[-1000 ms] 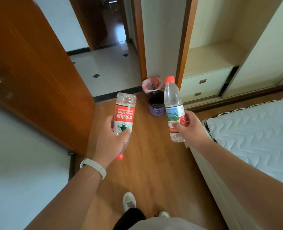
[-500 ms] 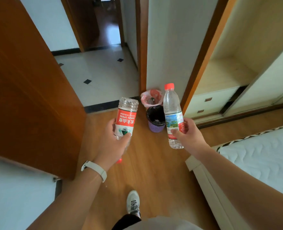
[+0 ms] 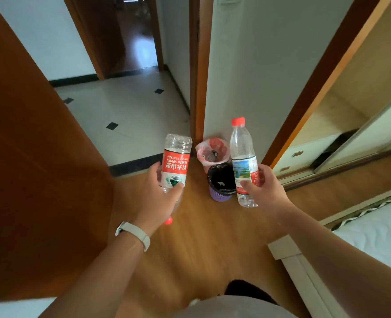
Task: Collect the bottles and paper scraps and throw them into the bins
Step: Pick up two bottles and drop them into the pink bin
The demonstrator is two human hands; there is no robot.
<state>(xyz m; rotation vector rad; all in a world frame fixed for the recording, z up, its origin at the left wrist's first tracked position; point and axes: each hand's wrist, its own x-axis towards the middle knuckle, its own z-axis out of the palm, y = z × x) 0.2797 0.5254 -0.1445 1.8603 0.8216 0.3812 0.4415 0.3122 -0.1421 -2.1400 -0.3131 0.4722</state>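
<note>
- Left hand (image 3: 158, 198) wrapped around an upside-down bottle (image 3: 175, 161), red cap (image 3: 168, 221) poking out below the palm, clear base pointing up.
- Right hand (image 3: 264, 191) closed on an upright bottle (image 3: 243, 161) around the label, red cap on top, bottom end hanging free under the fingers.
- Both bottles held in the air, short of the two bins against the wall by the door frame.
- Purple bin (image 3: 220, 195) with a black liner nearest, a pale scrap lying inside; pink-bagged bin (image 3: 211, 152) touching it just behind, something bottle-like already in it, too small to be sure.
- No loose paper scraps visible on the wooden floor (image 3: 203, 244) here, so that part of the job likely elsewhere or done; cannot tell.
- Risk: dropping from this far off, with small openings, likely to bounce a bottle off a rim and send it rolling toward the doorway tiles.
- Risk: light bins standing tight together, so a hard toss could tip one and spill what lies inside.
- Risk: letting go of both at once could knock the bottles together above one opening.
- Risk: wrong bin, if the two are meant for separate kinds of waste; nothing marks which is which.
- Bed corner (image 3: 284, 250) close by the right leg, a possible snag when stepping in.
</note>
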